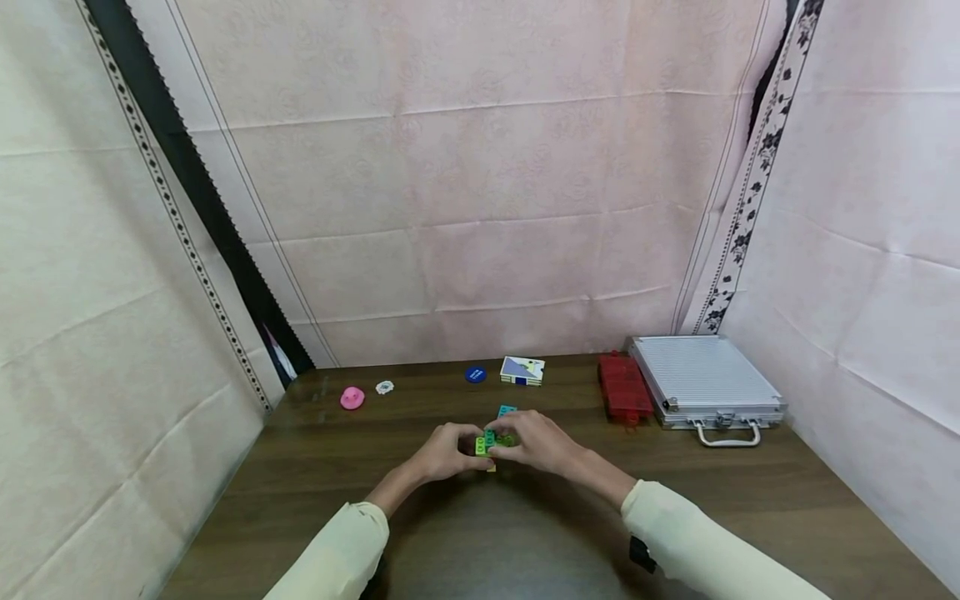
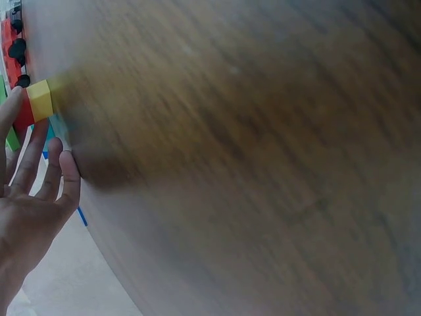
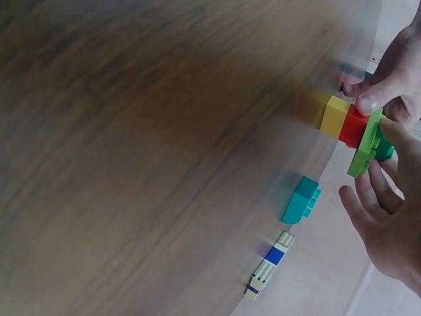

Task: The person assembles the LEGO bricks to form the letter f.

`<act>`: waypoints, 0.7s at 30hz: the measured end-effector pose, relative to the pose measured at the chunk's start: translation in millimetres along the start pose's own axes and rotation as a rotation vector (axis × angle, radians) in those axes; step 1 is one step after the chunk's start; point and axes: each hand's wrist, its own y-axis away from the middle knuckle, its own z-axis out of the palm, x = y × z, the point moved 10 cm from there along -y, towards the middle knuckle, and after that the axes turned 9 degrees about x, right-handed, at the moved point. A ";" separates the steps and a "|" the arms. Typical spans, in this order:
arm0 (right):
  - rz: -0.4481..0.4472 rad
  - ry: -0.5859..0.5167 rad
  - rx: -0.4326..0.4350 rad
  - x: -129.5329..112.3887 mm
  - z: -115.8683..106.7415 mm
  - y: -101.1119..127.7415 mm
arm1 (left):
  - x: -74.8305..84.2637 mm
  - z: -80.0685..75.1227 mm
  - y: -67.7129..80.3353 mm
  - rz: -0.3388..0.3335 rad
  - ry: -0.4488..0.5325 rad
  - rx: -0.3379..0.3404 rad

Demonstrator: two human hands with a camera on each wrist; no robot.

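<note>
Both hands are on a small stack of toy building bricks above the middle of the table. From the bottom, the stack has a yellow brick (image 3: 335, 117), a red brick (image 3: 354, 126), a wider light green brick (image 3: 366, 146) and a dark green brick (image 3: 384, 148) on top. My left hand (image 1: 446, 452) pinches the stack from the left, its thumb by the red brick. From the other side, my right hand (image 1: 536, 442) grips the green bricks between thumb and index finger, its other fingers spread. A separate teal brick (image 3: 301, 199) stands on the table just beyond the hands.
A blue disc (image 1: 476, 374) and a card stack (image 1: 522, 370) lie at the back. Left of them are a pink object (image 1: 352, 397) and a small white piece (image 1: 385, 387). At right sit a red case (image 1: 626, 387) and a silver case (image 1: 705, 379). Cloth hangs around three sides.
</note>
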 end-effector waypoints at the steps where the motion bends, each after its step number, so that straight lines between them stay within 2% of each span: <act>1: 0.000 -0.001 -0.001 -0.3 0.0 -0.2 | -0.4 0.0 0.0 -0.002 -0.001 0.000; 15: -0.039 -0.089 -0.013 -2.4 -3.2 1.1 | -2.9 1.3 0.2 -0.001 0.009 -0.004; 21: -0.062 -0.146 0.040 4.9 -16.3 0.0 | -3.3 0.7 0.5 -0.008 -0.001 0.000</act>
